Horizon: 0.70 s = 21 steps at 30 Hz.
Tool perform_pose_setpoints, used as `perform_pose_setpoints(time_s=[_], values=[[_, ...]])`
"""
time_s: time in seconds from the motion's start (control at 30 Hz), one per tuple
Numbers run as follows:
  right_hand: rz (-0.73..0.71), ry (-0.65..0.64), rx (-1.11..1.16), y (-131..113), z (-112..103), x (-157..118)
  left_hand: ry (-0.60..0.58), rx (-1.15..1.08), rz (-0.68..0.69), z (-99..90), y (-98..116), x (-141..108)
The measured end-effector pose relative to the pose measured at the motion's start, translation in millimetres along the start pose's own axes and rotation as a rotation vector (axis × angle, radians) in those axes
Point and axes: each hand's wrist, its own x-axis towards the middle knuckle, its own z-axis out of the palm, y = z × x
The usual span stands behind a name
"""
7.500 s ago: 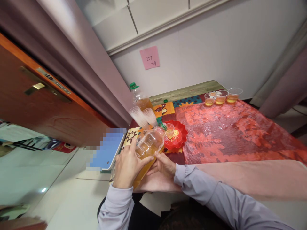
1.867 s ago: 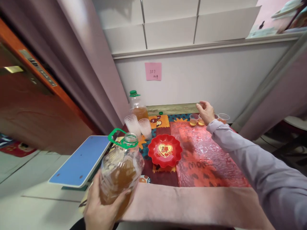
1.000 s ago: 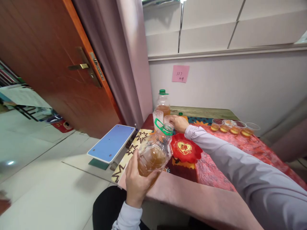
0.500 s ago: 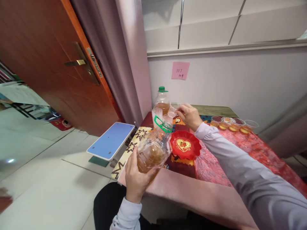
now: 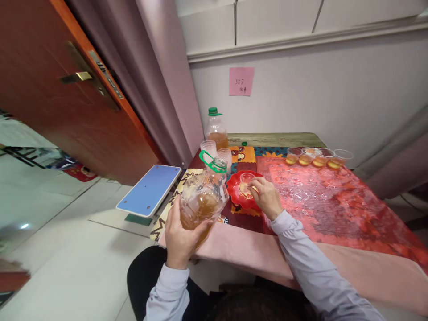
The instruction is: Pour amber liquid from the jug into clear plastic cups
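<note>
My left hand (image 5: 182, 234) is wrapped round the lower part of a large clear bottle (image 5: 203, 200) of amber liquid, which has a green ring handle, no cap and a tilt. My right hand (image 5: 265, 196) pinches a clear plastic cup (image 5: 246, 179) over the red scalloped dish (image 5: 236, 178). Whether the cup touches the dish I cannot tell. Stacks of clear cups (image 5: 224, 156) stand just behind the bottle's neck. Several cups with amber liquid (image 5: 305, 159) form a row at the right back of the table.
A second bottle with a green cap (image 5: 217, 133) stands at the back left of the table, and a loose green cap (image 5: 244, 144) lies to its right. Left of the table is a blue-topped stool (image 5: 150, 189). Behind it are a curtain and a wooden door (image 5: 83, 98).
My right hand has brought the clear cup from beside the cup stacks forward and down over the red dish. My left hand still holds the tilted bottle. The view has shifted.
</note>
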Motion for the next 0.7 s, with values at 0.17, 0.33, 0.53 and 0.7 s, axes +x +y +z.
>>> perform_pose_setpoints(time_s=[0.17,0.33,0.53,0.7], values=[[0.014,-0.053,-0.038,6.0,-0.2,-3.7,-0.017,0.008,-0.027,-2.0,-0.2,0.9],[0.103,0.087,-0.009,8.0,1.3,-12.6,-0.03,0.03,-0.053,-3.0,-0.4,1.4],[0.162,0.113,-0.019,10.3,12.7,-14.5,-0.039,0.019,-0.089,-1.4,-2.1,2.5],[0.235,0.04,-0.045,10.2,25.5,-10.8,-0.043,0.012,-0.097,-0.6,-3.6,3.6]])
